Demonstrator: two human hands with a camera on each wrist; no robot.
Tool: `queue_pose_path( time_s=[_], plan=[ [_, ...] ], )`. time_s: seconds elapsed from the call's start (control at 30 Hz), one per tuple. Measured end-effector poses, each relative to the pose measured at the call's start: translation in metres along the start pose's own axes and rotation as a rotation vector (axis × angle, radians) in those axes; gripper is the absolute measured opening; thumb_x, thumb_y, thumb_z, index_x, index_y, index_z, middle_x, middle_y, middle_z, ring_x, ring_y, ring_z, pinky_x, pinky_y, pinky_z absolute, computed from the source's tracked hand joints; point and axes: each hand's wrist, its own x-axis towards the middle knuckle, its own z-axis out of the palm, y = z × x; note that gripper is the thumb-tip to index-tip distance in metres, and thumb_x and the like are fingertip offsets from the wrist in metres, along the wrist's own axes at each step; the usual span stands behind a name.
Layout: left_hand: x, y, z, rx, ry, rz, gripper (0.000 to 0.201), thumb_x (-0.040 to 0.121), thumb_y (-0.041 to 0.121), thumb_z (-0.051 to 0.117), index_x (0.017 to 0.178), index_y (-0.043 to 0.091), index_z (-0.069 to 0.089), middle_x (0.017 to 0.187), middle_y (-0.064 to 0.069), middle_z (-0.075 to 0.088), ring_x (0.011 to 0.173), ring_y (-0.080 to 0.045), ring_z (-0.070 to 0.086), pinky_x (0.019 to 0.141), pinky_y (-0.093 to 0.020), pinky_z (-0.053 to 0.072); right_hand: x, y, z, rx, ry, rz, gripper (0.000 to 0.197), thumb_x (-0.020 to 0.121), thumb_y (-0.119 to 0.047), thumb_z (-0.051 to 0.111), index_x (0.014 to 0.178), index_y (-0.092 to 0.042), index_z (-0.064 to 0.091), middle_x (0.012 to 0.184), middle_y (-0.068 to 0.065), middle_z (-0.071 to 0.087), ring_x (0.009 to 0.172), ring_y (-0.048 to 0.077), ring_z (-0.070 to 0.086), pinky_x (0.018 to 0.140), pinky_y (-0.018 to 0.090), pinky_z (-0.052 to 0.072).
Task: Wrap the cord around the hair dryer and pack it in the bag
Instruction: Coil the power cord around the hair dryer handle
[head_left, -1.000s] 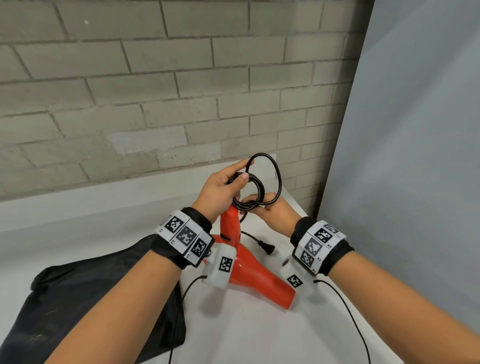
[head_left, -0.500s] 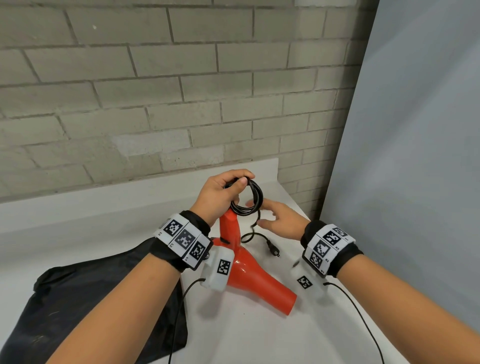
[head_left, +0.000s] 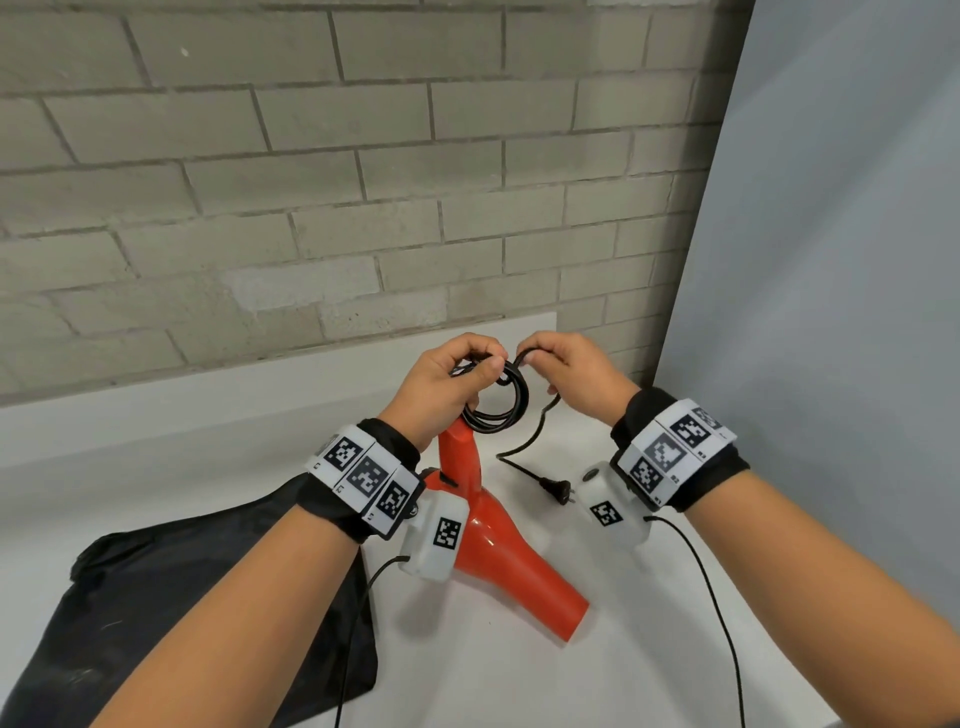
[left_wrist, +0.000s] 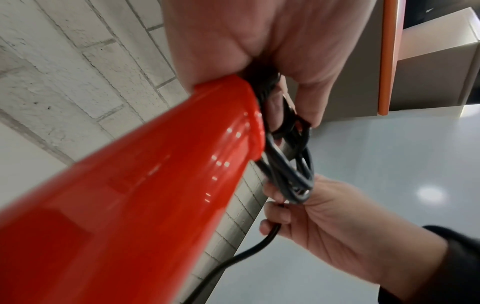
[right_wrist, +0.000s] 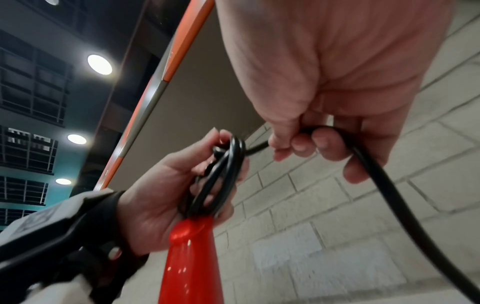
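Standing on the white bench (head_left: 519, 675) beside the black bag (head_left: 182, 597), the red hair dryer (head_left: 498, 535) points its handle up. The left hand (head_left: 441, 384) grips coiled cord (head_left: 498, 410) there.

From the left wrist, cord loops (left_wrist: 288, 164) hang off the handle end.

From the right wrist, the right hand (right_wrist: 324, 92) has its fingers (right_wrist: 324, 144) curled around the cord's free length.

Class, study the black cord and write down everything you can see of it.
The cord is thin, black and smooth, rubbery-looking. Most of it is gathered into several round loops at the top of the red hair dryer handle, held by the left hand. The right hand pinches the next stretch beside the loops. The loose tail hangs down to the white table, ending in a two-pin plug lying there.
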Motion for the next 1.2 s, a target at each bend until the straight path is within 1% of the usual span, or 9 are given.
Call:
queue_pose_path(
  time_s=[0.13,0.3,0.43,0.53,0.67,0.77,0.93,1.03,1.2],
  plan=[
    [0.002,0.000,-0.002,0.110,-0.055,-0.018,0.023,0.085,0.010,0.059,0.102,0.026,0.060,0.086,0.013,0.057,0.063,0.010,0.053,0.068,-0.013,0.042,0.005,-0.014,-0.010,-0.032,0.129,-0.037,0.020,0.092,-0.006,0.045,0.100,-0.001,0.063,0.064,-0.008,0.046,0.061,0.007,0.044,0.058,0.006,0.035],
    [0.006,0.002,-0.002,0.196,-0.086,-0.045,0.039,0.086,0.010,0.058,0.123,0.020,0.053,0.085,0.009,0.052,0.066,0.006,0.053,0.076,-0.014,0.039,-0.005,-0.030,-0.008,-0.090,0.213,-0.166,0.019,0.090,-0.002,0.045,0.093,0.000,0.064,0.074,0.005,0.057,0.067,0.013,0.050,0.061,0.003,0.035],
    [0.006,0.008,0.002,0.212,-0.154,-0.012,0.029,0.088,0.005,0.053,0.113,0.020,0.056,0.080,0.020,0.055,0.061,0.015,0.053,0.064,-0.002,0.039,-0.011,-0.040,-0.008,-0.104,0.195,-0.247,0.017,0.088,-0.001,0.046,0.087,-0.001,0.063,0.077,0.008,0.060,0.074,0.016,0.054,0.065,0.010,0.037],
    [0.007,0.006,0.002,0.190,-0.155,-0.010,0.024,0.089,0.007,0.053,0.104,0.025,0.057,0.088,0.018,0.059,0.065,0.010,0.053,0.063,-0.008,0.042,-0.014,-0.040,-0.012,-0.046,0.157,-0.248,0.016,0.088,-0.002,0.047,0.087,-0.003,0.063,0.073,0.003,0.058,0.066,0.006,0.052,0.064,0.011,0.039],
    [0.007,0.001,0.006,0.155,-0.053,-0.033,0.018,0.089,0.011,0.054,0.100,0.023,0.060,0.081,0.014,0.057,0.059,0.007,0.050,0.060,-0.016,0.042,-0.017,-0.017,-0.014,0.016,0.217,-0.110,0.017,0.089,-0.012,0.053,0.103,-0.010,0.062,0.082,-0.006,0.058,0.078,0.010,0.054,0.075,0.024,0.045],
    [0.007,0.000,0.008,0.144,-0.020,-0.031,0.015,0.089,0.011,0.054,0.097,0.022,0.060,0.079,0.013,0.056,0.056,0.007,0.049,0.057,-0.014,0.042,-0.021,0.021,-0.007,-0.070,0.213,0.173,0.037,0.087,-0.018,0.059,0.122,-0.013,0.049,0.106,0.003,0.057,0.096,0.019,0.056,0.083,0.029,0.045],
    [0.005,0.001,0.008,0.146,-0.013,-0.031,0.015,0.089,0.010,0.053,0.096,0.020,0.060,0.076,0.012,0.054,0.052,0.006,0.048,0.055,-0.012,0.041,-0.036,0.081,0.024,-0.373,-0.228,0.629,0.057,0.086,-0.027,0.060,0.133,-0.006,0.036,0.134,0.016,0.049,0.121,0.029,0.048,0.097,0.033,0.041],
    [0.005,0.001,0.008,0.149,-0.018,-0.036,0.014,0.089,0.011,0.052,0.097,0.020,0.059,0.073,0.012,0.053,0.051,0.006,0.047,0.056,-0.013,0.041,-0.042,0.096,0.041,-0.373,-0.378,0.753,0.059,0.087,-0.030,0.059,0.133,-0.002,0.035,0.133,0.016,0.049,0.120,0.029,0.050,0.097,0.034,0.044],
    [0.005,0.000,0.007,0.129,-0.025,-0.037,0.014,0.090,0.011,0.051,0.096,0.022,0.058,0.070,0.012,0.050,0.052,0.003,0.044,0.055,-0.014,0.039,-0.039,0.111,0.054,-0.325,-0.349,0.718,0.056,0.085,-0.020,0.062,0.135,-0.008,0.040,0.132,0.013,0.054,0.121,0.026,0.051,0.102,0.030,0.040]
  ],
)
